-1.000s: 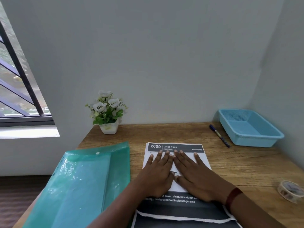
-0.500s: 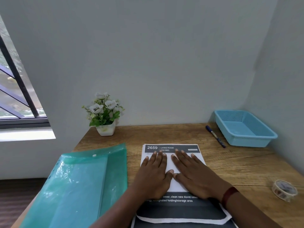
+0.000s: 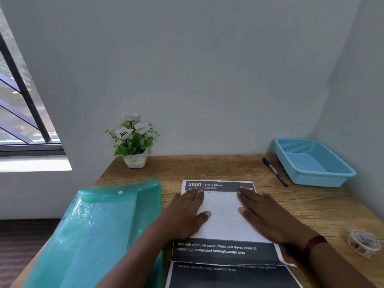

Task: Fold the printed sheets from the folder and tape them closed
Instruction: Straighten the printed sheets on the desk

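A folded printed sheet (image 3: 221,217), white side up with a dark header reading 2659 LIVING ROOM, lies on a stack of printed sheets (image 3: 228,275) in the middle of the wooden desk (image 3: 311,210). My left hand (image 3: 185,213) presses flat on its left part with straight fingers. On the sheet's right part my right hand (image 3: 264,217) presses flat too. A teal plastic folder (image 3: 93,231) lies open-flapped at the left. A roll of patterned tape (image 3: 363,243) sits near the desk's right edge.
A blue plastic basket (image 3: 311,163) stands at the back right against the wall, with a blue pen (image 3: 275,172) beside it. A small white pot of flowers (image 3: 134,142) stands at the back left. A barred window (image 3: 20,100) is at the far left.
Both hands have slid apart from the middle of the folded sheet toward its left and right sides, smoothing it flat.
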Action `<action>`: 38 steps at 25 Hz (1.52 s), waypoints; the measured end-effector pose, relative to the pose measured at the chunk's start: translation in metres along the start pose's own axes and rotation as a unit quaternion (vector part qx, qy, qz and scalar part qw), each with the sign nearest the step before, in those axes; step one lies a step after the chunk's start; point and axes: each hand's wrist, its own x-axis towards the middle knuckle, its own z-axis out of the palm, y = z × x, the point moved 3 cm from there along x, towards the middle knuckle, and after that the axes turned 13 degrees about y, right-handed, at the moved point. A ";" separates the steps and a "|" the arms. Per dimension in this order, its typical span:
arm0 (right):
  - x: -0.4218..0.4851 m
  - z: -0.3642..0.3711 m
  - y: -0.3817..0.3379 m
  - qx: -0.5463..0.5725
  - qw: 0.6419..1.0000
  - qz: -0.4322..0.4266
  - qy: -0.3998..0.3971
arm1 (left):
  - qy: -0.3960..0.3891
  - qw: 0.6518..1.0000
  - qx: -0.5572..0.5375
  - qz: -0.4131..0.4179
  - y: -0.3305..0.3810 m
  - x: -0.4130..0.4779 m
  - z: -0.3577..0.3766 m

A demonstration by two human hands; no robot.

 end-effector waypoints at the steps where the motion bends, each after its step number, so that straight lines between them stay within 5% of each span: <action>1: 0.001 -0.001 0.001 0.013 1.000 0.000 0.010 | 0.013 1.000 -0.016 0.001 -0.002 0.000 -0.006; 11: 0.005 -0.009 -0.001 0.058 0.989 -0.032 0.131 | 0.136 0.985 -0.104 0.011 -0.021 0.010 -0.011; 23: 0.008 -0.027 -0.002 0.111 0.941 -0.045 0.317 | 0.350 0.917 -0.179 0.072 -0.015 0.007 -0.038; 38: -0.003 -0.043 -0.011 0.160 0.896 -0.100 0.402 | 0.350 0.921 -0.145 0.094 -0.011 0.000 -0.055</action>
